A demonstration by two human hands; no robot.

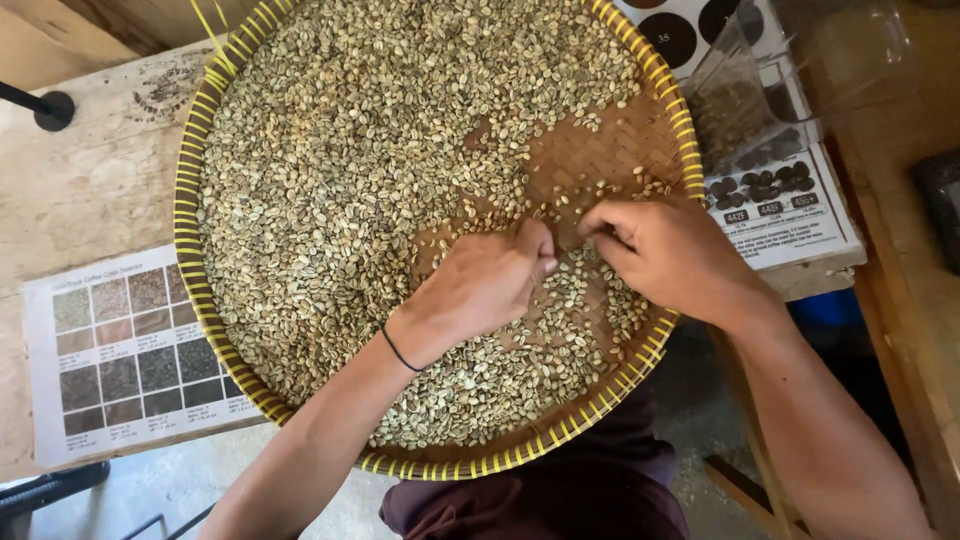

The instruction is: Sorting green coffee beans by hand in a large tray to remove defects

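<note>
Item one: the woven tray. I am looking down on a large round basket tray of brown plaited fibre, its rim bound in bright yellow strips, sitting on a pale, rough wooden table and overhanging the near edge.

Item two: green coffee beans. Small, oval and matt, olive to pale tan, they are lying thick across the left and upper part of the tray and thinning to a scatter at the right, where bare weave is showing.

Item three: my left hand. It is resting knuckles-up on the beans near the tray's middle, fingers curled into a loose fist with the tips pinched together; I cannot tell whether a bean is held inside. A thin black band is circling the wrist.

Item four: my right hand. It is lying just beside the left, fingertips bent down onto the loose beans, closed narrowly; what it is holding, if anything, is hidden.

Item five: a printed colour chart, a flat sheet with a grid of brown and grey squares, is lying on the table left of the tray.

Item six: a second printed sheet with dark round patches is lying at the right, with a clear plastic container standing on it.
</note>
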